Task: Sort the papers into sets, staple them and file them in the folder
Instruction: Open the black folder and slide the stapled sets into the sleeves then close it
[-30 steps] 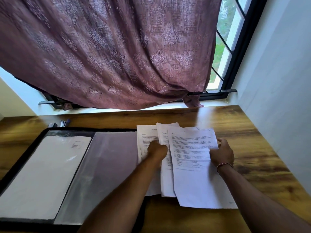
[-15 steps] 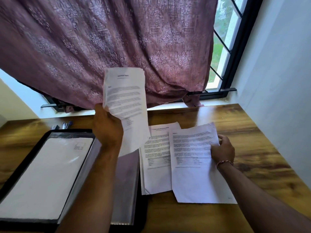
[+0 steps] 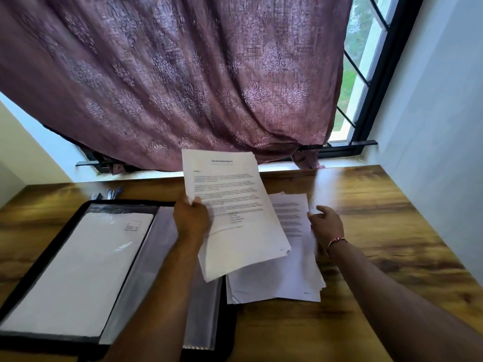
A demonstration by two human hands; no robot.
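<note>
Left hand (image 3: pixel 192 218) pinches raised report pages (image 3: pixel 230 205) by one edge, right hand (image 3: pixel 325 226) open-fingered on loose papers (image 3: pixel 274 286) on desk (image 3: pixel 379 231) beside open folder (image 3: pixel 52 340); risk: weak pinch lets pages slide, remixing sets.

1. Desk (image 3: pixel 386 205), back-right corner down to the front edge: bare wood, open passage. Wall (image 3: pixel 444 113) bounds the right edge.
2. Left half: open folder (image 3: pixel 78 270) covers it.
3. Centre: loose papers (image 3: pixel 287 283) lie flat; sheaf (image 3: pixel 230 205) gripped by left hand (image 3: pixel 192 220) tilts above them.
4. Back edge: curtain (image 3: pixel 183 87) hangs low; pens (image 3: pixel 113 193) near the back-left corner.
</note>
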